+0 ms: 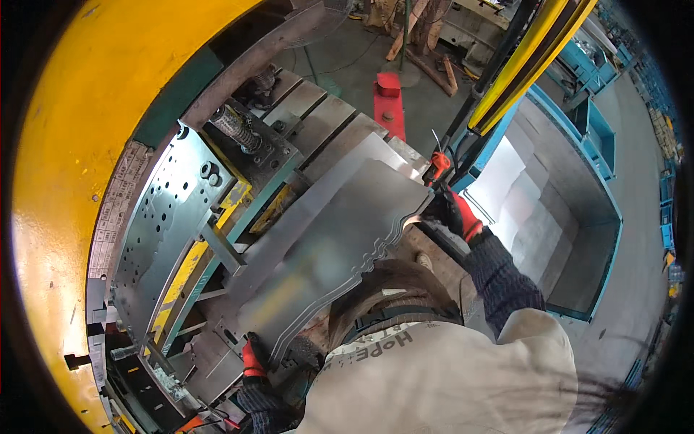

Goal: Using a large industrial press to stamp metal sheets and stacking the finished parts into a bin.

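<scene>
A large flat metal sheet [332,224] with one wavy long edge spans the space before my body, slanting from lower left to upper right. A second edge line runs beside the wavy one, but I cannot tell whether two sheets lie together. My left hand [254,356], in a red and black glove, is closed on the sheet's lower left corner. At the opposite end, my right hand [459,215], gloved alike, grips the edge; its fingers are partly hidden. Left of the sheet is a press die with a shiny, hole-filled steel plate [163,217].
The yellow press frame [65,181] curves along the left. A blue-rimmed bin [614,224] on the right holds several flat metal sheets [531,195]. A yellow and black post [520,65] rises near my right hand. Beyond the sheet stands a red metal piece [389,108].
</scene>
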